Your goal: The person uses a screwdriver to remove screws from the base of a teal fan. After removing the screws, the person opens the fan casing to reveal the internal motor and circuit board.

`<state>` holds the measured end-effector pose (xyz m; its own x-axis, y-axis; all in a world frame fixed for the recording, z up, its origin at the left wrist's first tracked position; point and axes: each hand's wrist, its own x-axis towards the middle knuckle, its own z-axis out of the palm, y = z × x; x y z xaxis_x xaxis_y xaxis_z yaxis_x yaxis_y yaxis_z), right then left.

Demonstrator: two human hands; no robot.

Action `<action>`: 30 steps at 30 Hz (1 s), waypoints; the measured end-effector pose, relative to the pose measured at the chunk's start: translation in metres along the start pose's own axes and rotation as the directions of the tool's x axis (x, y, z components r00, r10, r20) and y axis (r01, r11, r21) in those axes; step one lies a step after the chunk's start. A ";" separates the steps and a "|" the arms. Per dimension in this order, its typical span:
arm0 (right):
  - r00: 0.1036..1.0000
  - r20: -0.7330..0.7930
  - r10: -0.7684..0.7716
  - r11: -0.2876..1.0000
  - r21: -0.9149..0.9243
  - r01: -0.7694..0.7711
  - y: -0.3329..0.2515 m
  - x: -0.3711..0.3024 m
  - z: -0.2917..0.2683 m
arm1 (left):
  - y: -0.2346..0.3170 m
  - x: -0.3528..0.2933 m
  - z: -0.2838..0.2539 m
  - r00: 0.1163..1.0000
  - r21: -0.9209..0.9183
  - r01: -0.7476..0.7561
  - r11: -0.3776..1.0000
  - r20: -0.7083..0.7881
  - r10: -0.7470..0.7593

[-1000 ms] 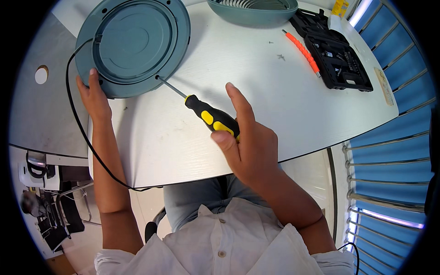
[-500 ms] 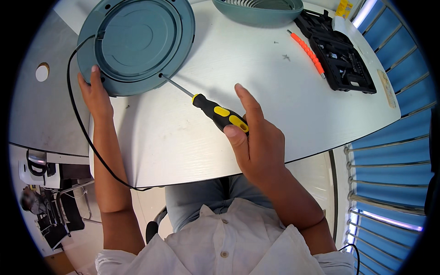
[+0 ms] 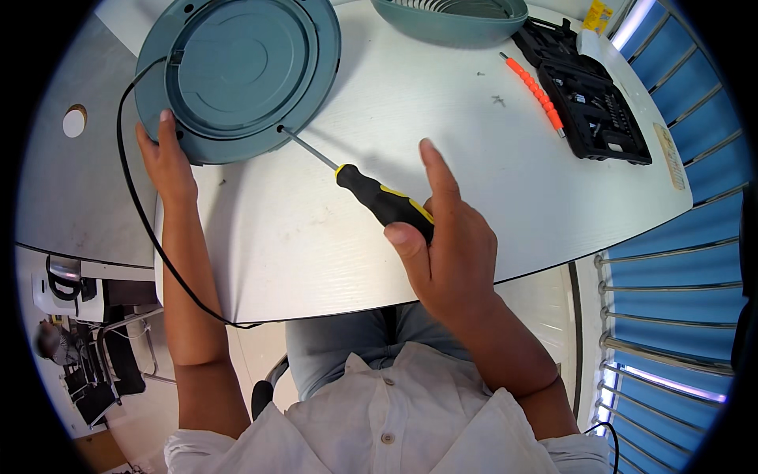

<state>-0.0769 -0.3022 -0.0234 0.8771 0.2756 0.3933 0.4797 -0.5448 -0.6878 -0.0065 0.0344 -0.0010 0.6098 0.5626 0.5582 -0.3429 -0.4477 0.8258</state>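
Note:
My left hand grips the lower left edge of a round grey-green base, propped up on the white table, its thumb on the face. A black cable runs from the base down past my left forearm. With my right hand I hold the end of a black and yellow screwdriver. My thumb rests at the handle's end and the index finger points away from it. The screwdriver's shaft slants up to the left, its tip in a hole at the base's lower rim.
On the white table, at the right, lie an open black tool case and an orange flexible bit shaft. Small screws are scattered left of them. A grey-green housing stands at the back. Metal railings run along the right.
The screwdriver handle has turned about its axis, so less of its yellow inlay shows. My right index finger has swung slightly upward and right. My left hand stays on the base.

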 end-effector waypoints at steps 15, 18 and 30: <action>0.995 0.067 0.072 0.948 0.305 -0.089 -0.009 -0.001 -0.001 | 0.009 -0.005 0.006 1.000 0.020 -0.018 1.000 0.015 0.018; 0.999 0.023 0.031 0.943 0.330 -0.037 -0.004 -0.002 0.005 | 0.010 -0.004 0.005 1.000 0.040 -0.019 0.999 0.005 0.019; 0.995 -0.100 -0.003 0.931 0.362 0.040 -0.007 0.001 0.010 | 0.014 -0.008 0.008 0.996 0.034 -0.069 0.997 -0.047 0.071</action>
<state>-0.0791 -0.2899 -0.0242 0.8686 0.1966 0.4549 0.4905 -0.2099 -0.8458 -0.0102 0.0177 0.0055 0.5496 0.5618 0.6183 -0.3600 -0.5087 0.7821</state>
